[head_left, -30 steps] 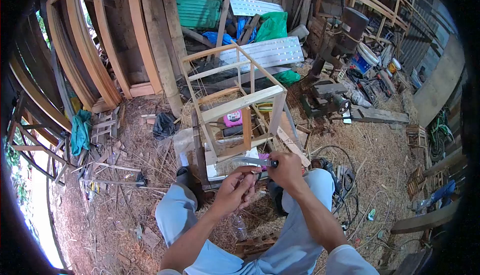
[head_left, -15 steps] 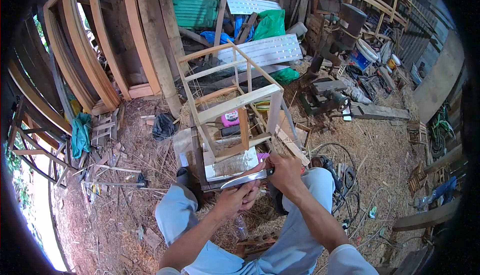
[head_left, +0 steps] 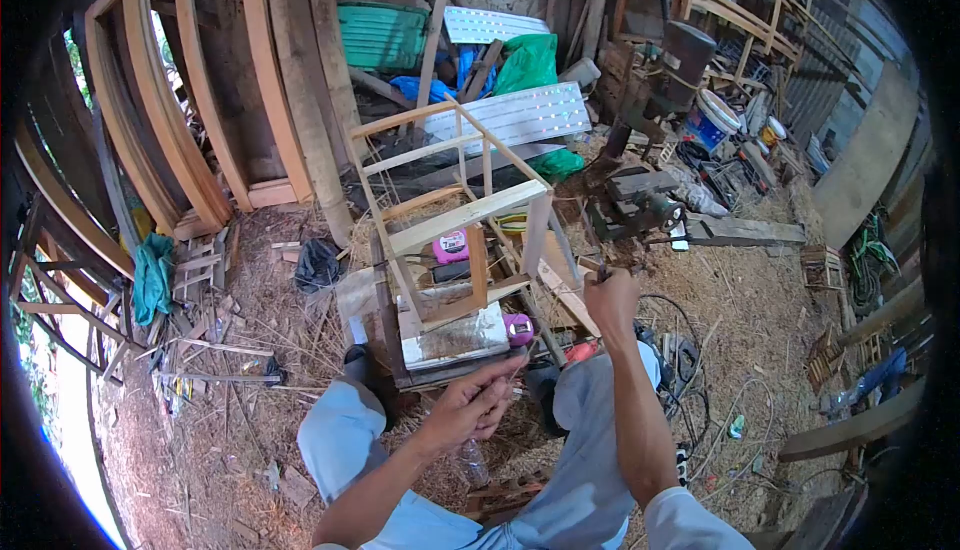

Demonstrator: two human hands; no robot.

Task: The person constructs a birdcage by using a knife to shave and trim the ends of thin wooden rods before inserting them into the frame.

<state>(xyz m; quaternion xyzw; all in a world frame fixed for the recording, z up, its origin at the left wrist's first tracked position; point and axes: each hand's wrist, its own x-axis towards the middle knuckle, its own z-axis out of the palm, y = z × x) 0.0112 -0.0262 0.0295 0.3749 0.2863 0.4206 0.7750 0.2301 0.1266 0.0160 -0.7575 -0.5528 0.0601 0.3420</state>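
My left hand point(head_left: 468, 408) is pinched above my lap, close to the near edge of the low work stand. Between its fingertips is something thin and small that I cannot make out. My right hand point(head_left: 612, 302) is a fist out to the right of the wooden frame, above my knee. It grips a knife, whose dark handle end point(head_left: 602, 272) shows at the top of the fist; the blade is hidden. A light wooden frame point(head_left: 470, 218) with slender legs rests on the stand. Beside its lower rail sits a purple tape measure point(head_left: 518, 328) near a white, brown-stained block point(head_left: 455, 340).
A pink tape-measure-like case point(head_left: 450, 245) lies inside the frame. Black cables point(head_left: 705, 390) loop over the shavings at right. A clear plastic bottle point(head_left: 474, 462) is between my legs. Curved wooden frames point(head_left: 160, 100) lean at left; a dark metal machine point(head_left: 650, 100) stands at back right.
My right hand has moved up and right with the knife, away from my left hand. The blade that lay across my left fingers is out of sight. My view has shifted slightly.
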